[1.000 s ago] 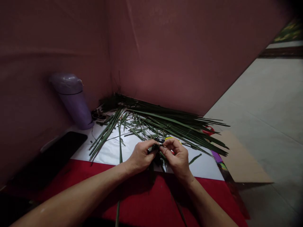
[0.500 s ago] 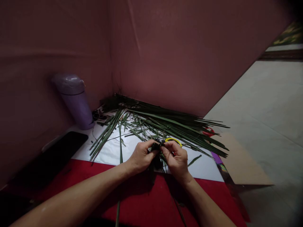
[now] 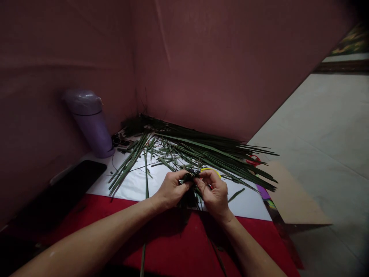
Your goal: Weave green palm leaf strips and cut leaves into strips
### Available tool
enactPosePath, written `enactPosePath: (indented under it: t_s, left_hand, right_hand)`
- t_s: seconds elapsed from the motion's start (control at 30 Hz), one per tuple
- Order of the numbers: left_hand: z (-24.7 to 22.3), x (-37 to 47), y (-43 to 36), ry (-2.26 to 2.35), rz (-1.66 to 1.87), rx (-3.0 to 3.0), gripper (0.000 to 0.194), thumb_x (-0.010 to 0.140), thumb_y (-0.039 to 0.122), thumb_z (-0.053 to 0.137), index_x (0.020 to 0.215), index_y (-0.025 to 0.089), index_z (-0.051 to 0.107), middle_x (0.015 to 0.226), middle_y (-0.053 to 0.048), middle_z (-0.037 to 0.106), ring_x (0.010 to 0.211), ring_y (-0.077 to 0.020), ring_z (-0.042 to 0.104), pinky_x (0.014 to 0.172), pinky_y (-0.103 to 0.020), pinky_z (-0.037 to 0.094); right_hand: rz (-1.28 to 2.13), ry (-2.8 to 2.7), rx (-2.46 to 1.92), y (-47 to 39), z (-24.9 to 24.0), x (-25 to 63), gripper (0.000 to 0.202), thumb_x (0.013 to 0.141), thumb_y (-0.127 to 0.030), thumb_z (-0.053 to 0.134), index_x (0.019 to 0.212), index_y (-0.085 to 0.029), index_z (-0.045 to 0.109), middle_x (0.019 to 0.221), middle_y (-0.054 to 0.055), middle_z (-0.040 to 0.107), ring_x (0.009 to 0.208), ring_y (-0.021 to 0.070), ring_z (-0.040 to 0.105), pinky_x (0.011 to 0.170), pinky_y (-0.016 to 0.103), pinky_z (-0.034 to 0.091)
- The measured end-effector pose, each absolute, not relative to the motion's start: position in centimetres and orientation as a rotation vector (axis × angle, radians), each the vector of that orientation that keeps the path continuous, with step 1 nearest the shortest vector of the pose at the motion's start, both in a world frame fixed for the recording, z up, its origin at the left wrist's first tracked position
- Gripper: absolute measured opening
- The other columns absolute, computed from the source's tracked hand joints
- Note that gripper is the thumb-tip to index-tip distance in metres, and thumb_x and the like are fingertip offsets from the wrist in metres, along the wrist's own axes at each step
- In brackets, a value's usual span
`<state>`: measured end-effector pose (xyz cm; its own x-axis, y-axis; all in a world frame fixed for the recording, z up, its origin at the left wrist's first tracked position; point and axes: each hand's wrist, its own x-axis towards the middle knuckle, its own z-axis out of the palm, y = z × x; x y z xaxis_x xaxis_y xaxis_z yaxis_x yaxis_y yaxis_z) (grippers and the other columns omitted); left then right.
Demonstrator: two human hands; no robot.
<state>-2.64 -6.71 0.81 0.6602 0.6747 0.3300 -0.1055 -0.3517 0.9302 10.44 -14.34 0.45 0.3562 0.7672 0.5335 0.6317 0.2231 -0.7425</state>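
My left hand (image 3: 172, 191) and my right hand (image 3: 212, 193) meet at the near part of a white sheet (image 3: 245, 206). The fingers of both are pinched on a dark green piece of leaf strips (image 3: 187, 198), whose loose ends hang below them. Its exact shape is lost in shadow. Just behind my fingertips lies a small tool with a black head and yellow handle (image 3: 208, 169), partly covered by my right hand. Long green leaf strips (image 3: 213, 148) are heaped beyond, with short cut bits (image 3: 165, 156) scattered in front of the heap.
A purple tumbler (image 3: 93, 130) stands by the left wall. Near it lies a dark phone-like slab (image 3: 83, 175). Red cloth (image 3: 167, 246) covers the near side. At right are a brown board (image 3: 296, 196) and a red-handled item (image 3: 253, 160). Pink walls (image 3: 201, 69) close the back.
Both hands stay almost in place, with only slight finger movement on the leaf piece. The view has shifted very slightly; the other things lie as before.
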Motion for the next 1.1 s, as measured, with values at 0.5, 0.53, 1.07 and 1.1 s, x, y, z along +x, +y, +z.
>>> enactPosePath:
  t_s: [0.5, 0.53, 1.07, 1.1]
  left_hand:
    - [0.9, -2.2, -6.4, 0.507, 0.709, 1.371, 0.018, 0.063, 0.022, 0.066, 0.076, 0.009, 0.065, 0.068, -0.003, 0.061, 0.062, -0.0123, 0.052, 0.059, -0.024, 0.042]
    - [0.9, -2.2, -6.4, 0.51, 0.704, 1.346, 0.019, 0.063, 0.022, 0.067, 0.076, 0.009, 0.066, 0.067, -0.003, 0.062, 0.061, -0.0121, 0.052, 0.059, -0.024, 0.042]
    - [0.3, -2.1, -5.8, 0.552, 0.703, 1.144, 0.025, 0.061, 0.023, 0.07, 0.082, 0.01, 0.068, 0.074, -0.005, 0.066, 0.063, -0.0132, 0.057, 0.059, -0.024, 0.042]
    - [0.2, -2.1, -5.7, 0.557, 0.71, 1.127, 0.024, 0.061, 0.022, 0.07, 0.082, 0.01, 0.068, 0.075, -0.006, 0.066, 0.063, -0.0135, 0.057, 0.059, -0.024, 0.043]
  right_hand:
    - [0.407, -1.15, -1.422, -14.1, 1.4, 10.4, 0.016, 0.075, -0.031, 0.06, 0.068, -0.017, 0.055, 0.052, -0.006, 0.041, 0.048, 0.0073, 0.035, 0.044, 0.02, 0.029]
    - [0.412, -1.142, -1.422, -14.0, 1.4, 10.4, 0.016, 0.074, -0.031, 0.06, 0.068, -0.017, 0.055, 0.052, -0.006, 0.041, 0.048, 0.0071, 0.035, 0.044, 0.019, 0.029]
    - [0.168, -1.298, -1.609, -14.3, 1.5, 10.0, 0.016, 0.084, -0.034, 0.05, 0.088, -0.019, 0.05, 0.076, 0.001, 0.055, 0.067, 0.0137, 0.05, 0.061, 0.026, 0.04]
    - [0.091, -1.324, -1.642, -14.5, 1.6, 10.0, 0.016, 0.086, -0.033, 0.047, 0.093, -0.019, 0.049, 0.083, 0.004, 0.057, 0.073, 0.0153, 0.051, 0.065, 0.028, 0.041]
